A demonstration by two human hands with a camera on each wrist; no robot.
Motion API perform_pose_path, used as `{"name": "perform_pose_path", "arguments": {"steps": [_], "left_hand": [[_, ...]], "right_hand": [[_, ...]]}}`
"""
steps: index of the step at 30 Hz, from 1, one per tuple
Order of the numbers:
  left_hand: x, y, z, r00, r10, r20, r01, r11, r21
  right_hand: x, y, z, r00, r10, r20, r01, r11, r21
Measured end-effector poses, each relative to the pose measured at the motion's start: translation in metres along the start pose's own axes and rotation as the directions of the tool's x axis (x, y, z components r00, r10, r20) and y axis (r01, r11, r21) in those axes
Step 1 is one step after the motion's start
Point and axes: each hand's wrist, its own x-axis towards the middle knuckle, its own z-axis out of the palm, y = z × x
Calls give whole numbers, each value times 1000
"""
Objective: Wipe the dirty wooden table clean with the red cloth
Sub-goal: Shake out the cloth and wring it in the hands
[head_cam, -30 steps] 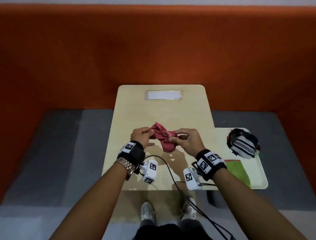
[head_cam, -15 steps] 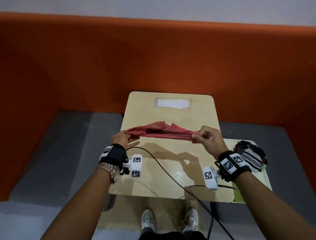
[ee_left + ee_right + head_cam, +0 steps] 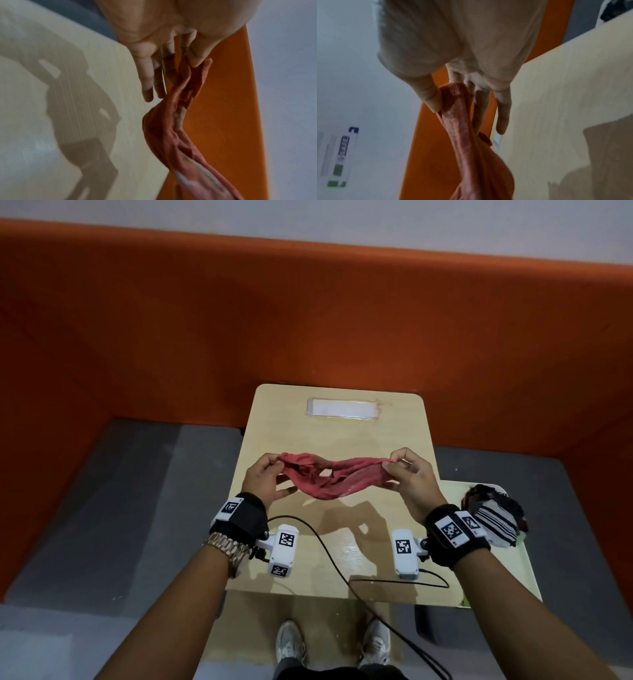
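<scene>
The red cloth [image 3: 332,477] hangs in the air above the light wooden table [image 3: 342,433], sagging in the middle. My left hand [image 3: 270,474] pinches its left end between thumb and fingers, and my right hand [image 3: 404,470] pinches its right end. In the left wrist view the cloth [image 3: 180,128] runs from my thumb and forefinger down and away, with the other fingers [image 3: 147,81] straight. In the right wrist view my thumb [image 3: 429,97] presses the cloth [image 3: 462,121] against my forefinger. The cloth's shadow lies on the tabletop below it.
A white rectangular card [image 3: 343,407] lies at the table's far edge. A pale tray [image 3: 513,570] to the right holds a striped bundle of cloths [image 3: 493,515]. Black cables [image 3: 329,549] cross the near tabletop. An orange wall [image 3: 308,320] stands behind; my shoes [image 3: 291,645] are below.
A second ago both hands held the cloth bunched together at the table's middle. They pulled apart, stretching it out; now it sags slightly between them and is lifted a little.
</scene>
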Motion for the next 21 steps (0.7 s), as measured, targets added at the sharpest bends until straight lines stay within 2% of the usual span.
{"name": "perform_pose_path", "arguments": {"steps": [3,5,8,10,13,15,18,20,21], "left_hand": [[-6,0,12,997,-59,55,65,992,-111],[-10,0,22,997,-40,65,45,996,-73],[-17,0,45,998,-2,67,2,1000,-6],[-23,-3,58,993,-2,114,-1,999,34],[-26,-9,67,975,10,221,-31,995,91],[-24,-14,63,960,66,271,-119,976,184],[-16,-18,55,965,174,198,-225,936,269],[-12,-17,50,961,241,133,-267,934,236],[-11,-16,48,960,256,113,-275,937,215]], "right_hand": [[-6,-10,8,994,70,86,-85,979,183],[-8,-15,18,992,104,74,-117,973,198],[-12,-19,43,995,103,18,-104,991,89],[-15,-19,62,997,67,33,-66,998,-15],[-16,-22,83,993,14,118,7,984,-178],[-16,-28,86,975,7,223,74,933,-353],[-19,-44,82,916,77,395,139,861,-490],[-15,-54,77,899,17,437,196,878,-437],[-10,-58,72,918,-49,393,219,890,-401]]}}
